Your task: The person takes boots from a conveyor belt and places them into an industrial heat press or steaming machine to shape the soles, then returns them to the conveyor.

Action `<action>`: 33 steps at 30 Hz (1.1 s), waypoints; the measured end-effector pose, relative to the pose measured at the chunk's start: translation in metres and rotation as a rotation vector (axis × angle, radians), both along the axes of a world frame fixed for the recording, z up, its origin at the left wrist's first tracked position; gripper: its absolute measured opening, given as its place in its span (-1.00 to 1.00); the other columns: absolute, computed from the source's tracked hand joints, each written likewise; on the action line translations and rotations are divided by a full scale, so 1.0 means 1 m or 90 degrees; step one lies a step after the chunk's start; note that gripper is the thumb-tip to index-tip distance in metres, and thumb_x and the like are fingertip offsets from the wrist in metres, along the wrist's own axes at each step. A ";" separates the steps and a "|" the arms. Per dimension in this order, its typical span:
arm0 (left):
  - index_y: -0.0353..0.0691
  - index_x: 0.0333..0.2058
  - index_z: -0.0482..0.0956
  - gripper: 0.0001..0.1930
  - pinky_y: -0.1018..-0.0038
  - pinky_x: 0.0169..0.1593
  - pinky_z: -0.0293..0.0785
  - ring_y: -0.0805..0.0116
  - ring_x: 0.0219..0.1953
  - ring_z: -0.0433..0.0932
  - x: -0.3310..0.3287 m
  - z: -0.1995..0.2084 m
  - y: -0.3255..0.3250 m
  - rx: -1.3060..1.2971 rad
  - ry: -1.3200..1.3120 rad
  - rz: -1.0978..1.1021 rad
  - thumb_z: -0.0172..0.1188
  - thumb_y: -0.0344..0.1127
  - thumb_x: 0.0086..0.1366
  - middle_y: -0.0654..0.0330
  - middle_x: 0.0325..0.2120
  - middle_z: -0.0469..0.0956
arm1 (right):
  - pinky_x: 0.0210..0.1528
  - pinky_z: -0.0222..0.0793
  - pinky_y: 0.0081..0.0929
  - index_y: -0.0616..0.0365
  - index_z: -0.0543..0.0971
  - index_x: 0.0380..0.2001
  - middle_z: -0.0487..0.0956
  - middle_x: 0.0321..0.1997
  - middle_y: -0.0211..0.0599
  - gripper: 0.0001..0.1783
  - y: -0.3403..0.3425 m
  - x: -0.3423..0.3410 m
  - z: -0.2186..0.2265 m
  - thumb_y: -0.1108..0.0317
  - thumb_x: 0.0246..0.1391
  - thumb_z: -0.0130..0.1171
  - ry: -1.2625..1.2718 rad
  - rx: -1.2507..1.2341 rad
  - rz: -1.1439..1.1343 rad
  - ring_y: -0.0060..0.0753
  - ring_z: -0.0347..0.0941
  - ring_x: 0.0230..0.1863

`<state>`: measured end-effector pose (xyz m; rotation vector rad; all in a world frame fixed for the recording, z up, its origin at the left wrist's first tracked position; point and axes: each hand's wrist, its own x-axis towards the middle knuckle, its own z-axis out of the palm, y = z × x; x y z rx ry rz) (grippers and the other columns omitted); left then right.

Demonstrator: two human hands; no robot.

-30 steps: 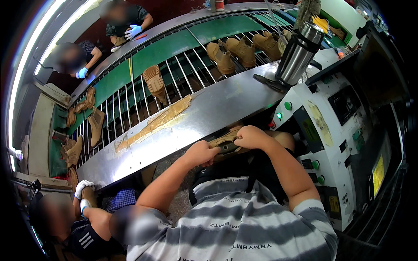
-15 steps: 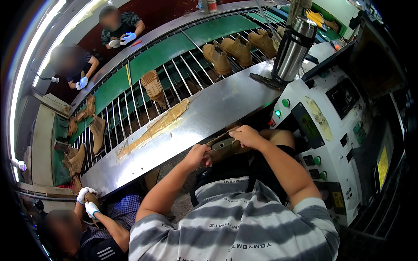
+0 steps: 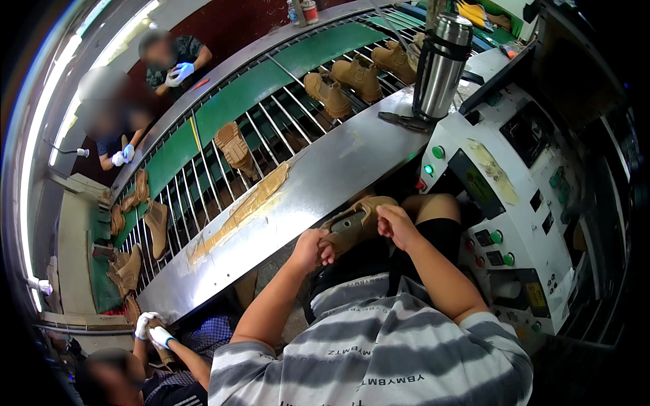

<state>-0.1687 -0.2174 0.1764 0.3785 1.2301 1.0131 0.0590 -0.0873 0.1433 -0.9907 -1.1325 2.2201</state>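
Over my lap, just below the near table edge, is a tan boot upper around a greenish-grey shoe last whose top shows a round hole. My left hand is closed on the upper's left end, fingers curled at its edge. With bent fingers, my right hand pinches the upper's edge on the right side. The underside of the boot is hidden from view.
A metal table edge with torn tan tape runs ahead of me. Beyond it, tan boots stand on a roller conveyor. A steel flask and pliers lie near the white machine. Co-workers sit along the left.
My right hand has shifted right and slightly down along the upper's edge, showing more of the last. My left hand keeps its hold. The whole view has turned a little.
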 end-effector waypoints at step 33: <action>-0.17 -0.36 0.27 -0.73 0.44 -0.42 0.42 0.32 -0.51 0.46 0.084 0.034 0.114 0.395 -0.123 -0.171 0.12 -0.68 0.13 0.22 -0.55 0.38 | 0.16 0.35 -0.27 0.07 0.36 0.19 0.52 0.08 -0.26 -0.32 0.131 0.230 0.105 -0.09 0.11 0.13 0.107 0.202 -0.636 -0.26 0.44 0.09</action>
